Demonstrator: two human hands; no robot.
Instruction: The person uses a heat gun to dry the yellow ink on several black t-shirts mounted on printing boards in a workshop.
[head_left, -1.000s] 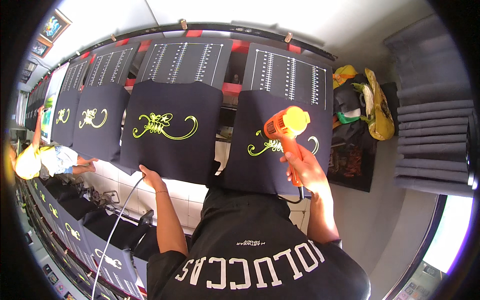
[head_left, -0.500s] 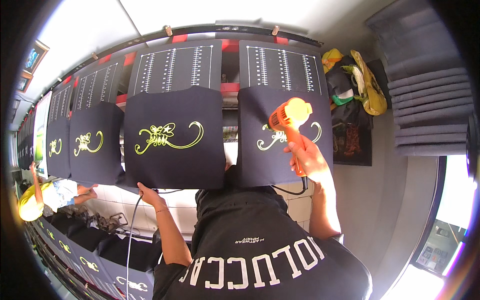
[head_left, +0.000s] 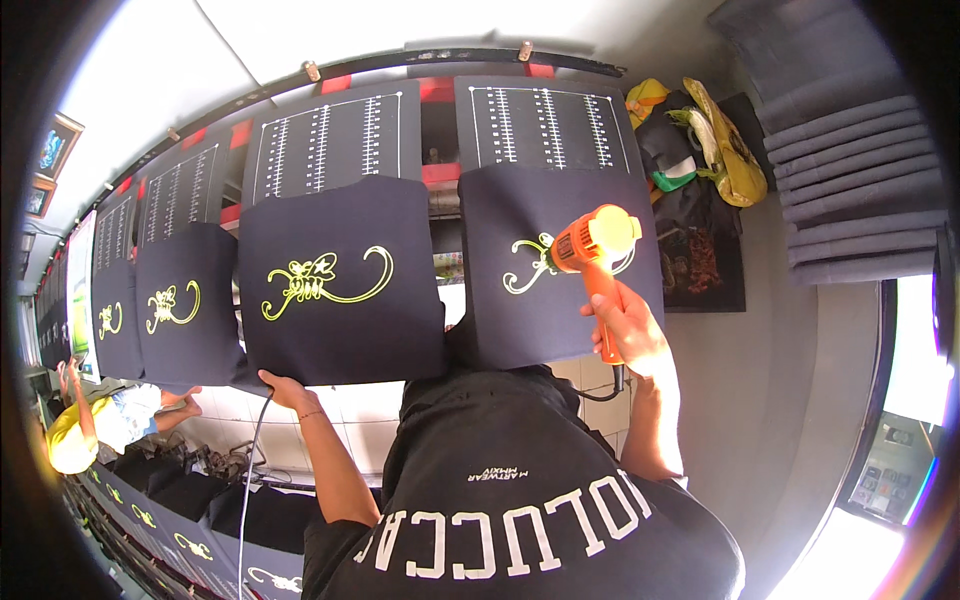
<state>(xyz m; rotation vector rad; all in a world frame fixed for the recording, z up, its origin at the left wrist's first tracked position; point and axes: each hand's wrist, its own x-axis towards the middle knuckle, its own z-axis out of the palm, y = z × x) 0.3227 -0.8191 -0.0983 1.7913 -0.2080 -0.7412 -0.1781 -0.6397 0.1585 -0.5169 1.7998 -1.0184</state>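
My right hand (head_left: pixel 632 335) is wrapped round the handle of an orange hair dryer (head_left: pixel 600 245). The dryer hangs over the rightmost board, hiding part of the yellow-green winged print with curled lines (head_left: pixel 525 260) on its black fabric panel (head_left: pixel 540 330). Near the front corner of the neighbouring board, my left hand (head_left: pixel 287 390) is closed at the grey cable (head_left: pixel 250 465), which runs down from it. That board carries another black fabric panel (head_left: pixel 340 355) with the same print (head_left: pixel 318 280). The left fingertips are partly hidden at the panel edge.
More printed boards (head_left: pixel 190 300) line up leftward along a black rail (head_left: pixel 440 58). A person in yellow (head_left: pixel 75 435) is at the far left. Another row of prints (head_left: pixel 190 545) lies behind at lower left. Bags (head_left: pixel 735 165) and folded dark cloths (head_left: pixel 855 190) are at right.
The dryer has shifted slightly right and down over the print, uncovering more of its left part. My left hand stays by the board's corner. The whole view has turned slightly.
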